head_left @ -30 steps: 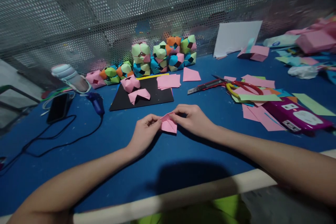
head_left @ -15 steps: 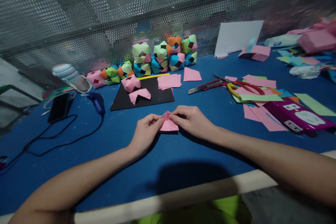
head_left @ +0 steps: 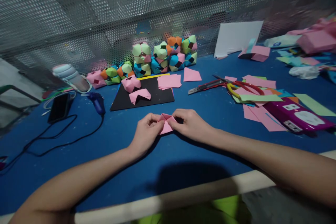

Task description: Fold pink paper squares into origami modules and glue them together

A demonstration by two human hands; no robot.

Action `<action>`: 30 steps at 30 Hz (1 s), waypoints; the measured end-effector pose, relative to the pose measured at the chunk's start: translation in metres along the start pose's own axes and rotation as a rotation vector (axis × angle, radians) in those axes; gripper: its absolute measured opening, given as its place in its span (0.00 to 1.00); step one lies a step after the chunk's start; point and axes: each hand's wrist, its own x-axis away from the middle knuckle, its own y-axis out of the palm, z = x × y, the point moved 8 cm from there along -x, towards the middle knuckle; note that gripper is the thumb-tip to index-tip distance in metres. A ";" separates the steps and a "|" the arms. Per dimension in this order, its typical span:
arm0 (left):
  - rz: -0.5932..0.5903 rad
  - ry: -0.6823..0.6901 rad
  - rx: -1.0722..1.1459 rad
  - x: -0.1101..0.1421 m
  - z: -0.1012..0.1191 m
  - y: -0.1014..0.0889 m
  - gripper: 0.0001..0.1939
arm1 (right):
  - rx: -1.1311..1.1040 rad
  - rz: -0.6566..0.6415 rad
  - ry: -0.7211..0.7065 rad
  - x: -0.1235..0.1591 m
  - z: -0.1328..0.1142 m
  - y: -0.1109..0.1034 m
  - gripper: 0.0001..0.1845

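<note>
My left hand (head_left: 146,133) and my right hand (head_left: 191,124) pinch a small folded pink paper piece (head_left: 165,123) between them, just above the blue table top (head_left: 162,161). Both hands have their fingers closed on the paper's edges. Behind them a black sheet (head_left: 154,96) carries two folded pink units (head_left: 135,89) and a small stack of pink squares (head_left: 169,81).
Several multicoloured paper balls (head_left: 162,56) line the perforated metal back wall. A utility knife (head_left: 206,85), red-and-yellow scissors (head_left: 243,87), loose coloured papers and a purple power strip (head_left: 298,116) lie to the right. A phone (head_left: 58,106), cable and bottle (head_left: 69,77) are to the left.
The pink paper has been turned and folded smaller between my fingers; my hands have drawn slightly closer together. Nothing else on the table moved.
</note>
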 end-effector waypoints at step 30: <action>-0.006 -0.033 0.051 -0.005 -0.008 0.002 0.05 | -0.187 0.125 -0.037 -0.006 0.014 -0.016 0.17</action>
